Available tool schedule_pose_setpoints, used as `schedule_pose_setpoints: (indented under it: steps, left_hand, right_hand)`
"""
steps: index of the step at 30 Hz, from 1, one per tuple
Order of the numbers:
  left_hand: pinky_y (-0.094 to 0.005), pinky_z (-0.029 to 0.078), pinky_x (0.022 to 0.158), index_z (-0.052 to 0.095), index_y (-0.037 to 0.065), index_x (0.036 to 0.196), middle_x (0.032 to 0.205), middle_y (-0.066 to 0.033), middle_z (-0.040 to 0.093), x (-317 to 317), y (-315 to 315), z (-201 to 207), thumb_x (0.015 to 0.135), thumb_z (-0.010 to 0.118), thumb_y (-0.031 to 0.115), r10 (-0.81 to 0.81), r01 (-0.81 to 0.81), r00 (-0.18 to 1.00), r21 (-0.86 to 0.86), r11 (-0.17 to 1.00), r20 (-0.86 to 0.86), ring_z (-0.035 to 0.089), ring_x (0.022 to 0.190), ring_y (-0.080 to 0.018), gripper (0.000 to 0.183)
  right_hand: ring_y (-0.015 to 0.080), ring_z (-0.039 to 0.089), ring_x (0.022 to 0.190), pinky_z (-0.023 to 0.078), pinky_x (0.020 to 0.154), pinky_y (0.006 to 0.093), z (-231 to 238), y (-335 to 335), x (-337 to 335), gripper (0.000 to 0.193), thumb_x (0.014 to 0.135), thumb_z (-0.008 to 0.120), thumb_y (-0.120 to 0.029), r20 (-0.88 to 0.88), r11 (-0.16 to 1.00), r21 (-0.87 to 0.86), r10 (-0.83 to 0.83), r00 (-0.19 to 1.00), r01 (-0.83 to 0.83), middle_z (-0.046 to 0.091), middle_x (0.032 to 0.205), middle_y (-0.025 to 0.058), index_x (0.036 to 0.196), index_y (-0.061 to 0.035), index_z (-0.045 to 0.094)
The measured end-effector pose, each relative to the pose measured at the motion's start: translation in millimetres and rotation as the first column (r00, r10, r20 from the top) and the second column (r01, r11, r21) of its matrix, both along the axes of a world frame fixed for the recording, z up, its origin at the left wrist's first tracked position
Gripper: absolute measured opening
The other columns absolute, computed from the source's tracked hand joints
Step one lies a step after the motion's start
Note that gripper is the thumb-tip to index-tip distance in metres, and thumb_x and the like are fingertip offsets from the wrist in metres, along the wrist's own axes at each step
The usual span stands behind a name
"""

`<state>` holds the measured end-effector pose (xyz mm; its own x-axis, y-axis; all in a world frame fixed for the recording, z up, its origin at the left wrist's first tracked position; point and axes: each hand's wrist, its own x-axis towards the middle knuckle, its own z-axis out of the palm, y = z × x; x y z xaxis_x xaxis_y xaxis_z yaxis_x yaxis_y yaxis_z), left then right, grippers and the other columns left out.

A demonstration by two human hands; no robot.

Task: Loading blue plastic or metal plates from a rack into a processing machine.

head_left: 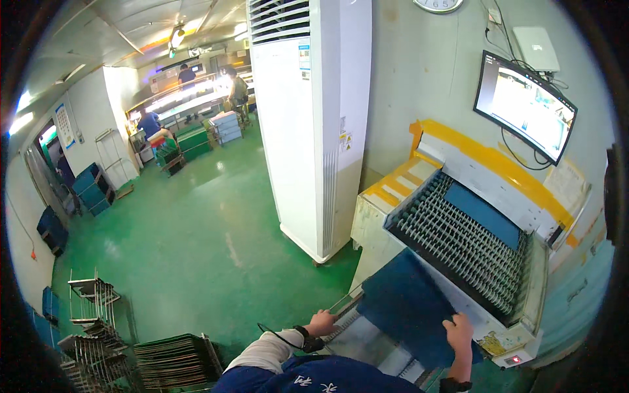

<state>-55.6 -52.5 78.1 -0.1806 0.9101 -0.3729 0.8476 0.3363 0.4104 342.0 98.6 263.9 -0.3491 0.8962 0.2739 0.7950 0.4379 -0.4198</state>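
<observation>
My right hand (457, 329) grips the right edge of a flat dark blue panel (406, 308), which is tilted in front of the roller conveyor machine (472, 262). Beneath the panel is a metal rack (344, 327) with a slotted side. My left hand (321, 323), with a dark band at the wrist, has its fingers curled on the rack's left edge, apart from the panel. A second blue panel (483, 213) lies on the conveyor rollers at the far side.
A tall white air conditioner (308, 144) stands ahead. A screen (526, 105) hangs above the machine. At lower left are a dark slotted rack (177, 361) and metal stands (95, 314). Blue crates (226, 128) and several people are at the back, by a lit bench.
</observation>
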Motion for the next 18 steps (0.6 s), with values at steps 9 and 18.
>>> schedule_pose_setpoints:
  steps: [9,18]
  left_hand:
    - [-0.0371,0.045,0.093,0.055,-0.002,0.126,0.125,-0.0163,0.057,38.3,27.9,16.1,0.082,0.062,0.060,-0.001,0.094,0.580,-0.066,0.993,0.815,0.056,0.111,-0.0285,0.077]
    - [-0.0371,0.046,0.094,0.049,-0.003,0.129,0.125,-0.0105,0.057,45.8,8.7,159.2,0.092,0.060,0.038,0.279,-0.064,0.090,-0.274,0.960,0.956,0.056,0.111,-0.0226,0.056]
  right_hand:
    - [0.0169,0.057,0.066,0.044,0.062,0.0325,-10.5,23.1,13.2,0.008,0.080,0.064,-0.006,-0.776,0.842,-0.529,-0.434,0.457,-0.100,0.063,0.078,0.0023,0.085,-0.0013,0.066]
    - [0.0295,0.061,0.086,0.048,0.075,0.0451,-33.3,39.2,7.0,0.029,0.085,0.063,-0.014,-0.638,0.592,-0.765,-0.752,0.169,-0.255,0.064,0.102,0.0119,0.111,-0.0020,0.060]
